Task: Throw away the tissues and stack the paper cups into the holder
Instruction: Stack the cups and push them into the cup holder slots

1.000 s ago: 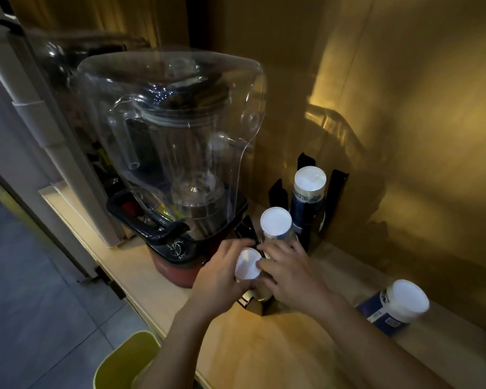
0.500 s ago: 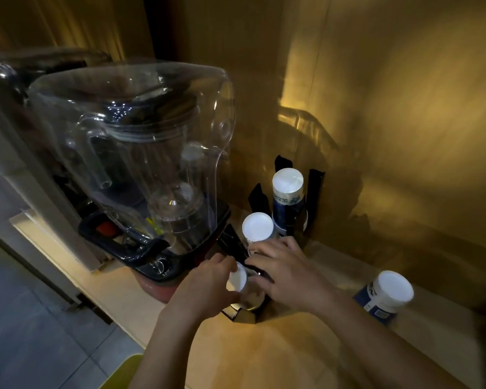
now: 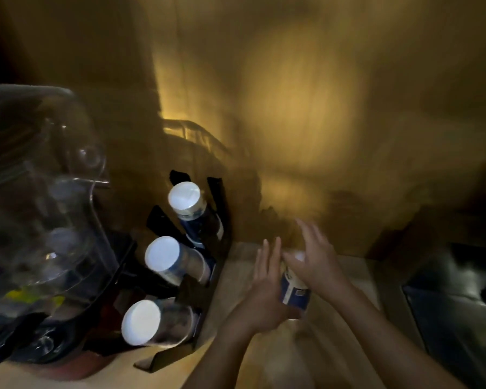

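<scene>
A clear plastic blender with a dark base [image 3: 40, 220] is standing at the left on a pale wooden counter [image 3: 236, 276]. Just right of it, a black slotted cup holder [image 3: 219, 197] is cradling three tilted stacks of blue-and-white paper cups [image 3: 163, 254], white bottoms showing. Further right, the left hand [image 3: 264, 293] is pressing straight fingers against a loose blue-and-white paper cup [image 3: 293, 293] on the counter. The right hand [image 3: 320, 265], fingers spread and uncurled, is hovering over the cup's top. Blur is hiding whether it touches. Squeezing gently should avoid crushing the thin wall, and the cup's mouth probably needs sliding squarely over a stack's bottom.
</scene>
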